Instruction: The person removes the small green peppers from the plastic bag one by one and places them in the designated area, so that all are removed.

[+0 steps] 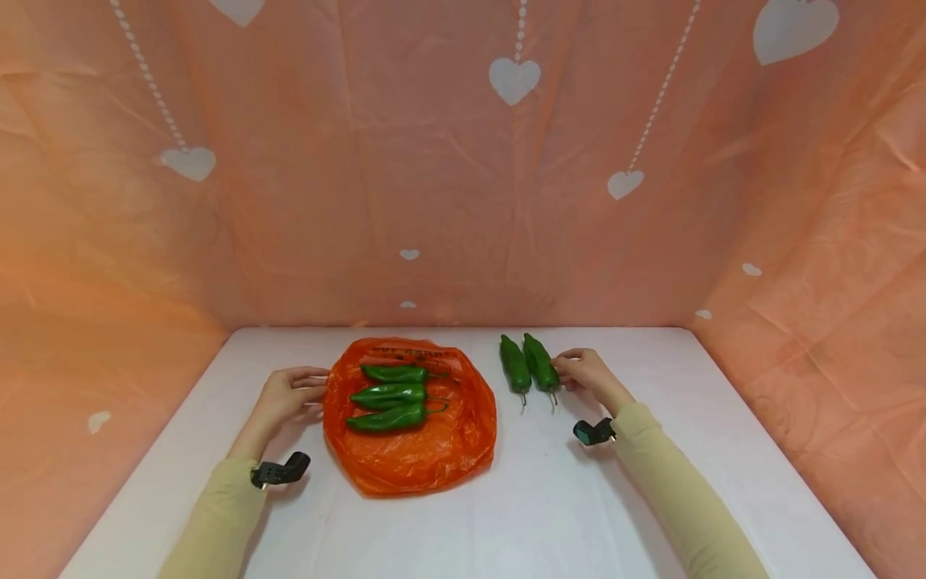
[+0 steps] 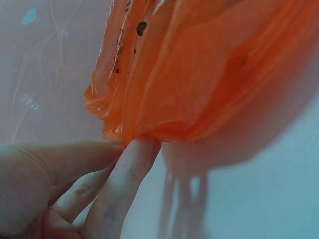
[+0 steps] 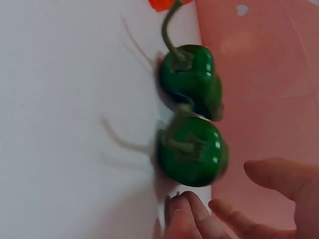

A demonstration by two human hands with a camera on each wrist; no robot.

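Observation:
An orange plastic bag [image 1: 419,466] lies spread on the white table, and three long green peppers [image 1: 391,418] rest side by side on it. At its left edge my left hand [image 1: 284,396] pinches the plastic; in the left wrist view thumb and fingertips meet on the bag's gathered rim [image 2: 149,127]. To the right of the bag lie two more green peppers, a left one [image 1: 515,366] and a right one [image 1: 539,362], stems toward me. My right hand [image 1: 589,375] is beside the right one, fingers extended and spread. In the right wrist view its fingertips are close to that pepper [image 3: 197,159].
The white table [image 1: 535,498] ends at the back against a pink-orange curtain [image 1: 448,201] with white hearts, which also hangs along both sides. A small black camera is worn on each wrist, over pale yellow sleeves [image 1: 673,482].

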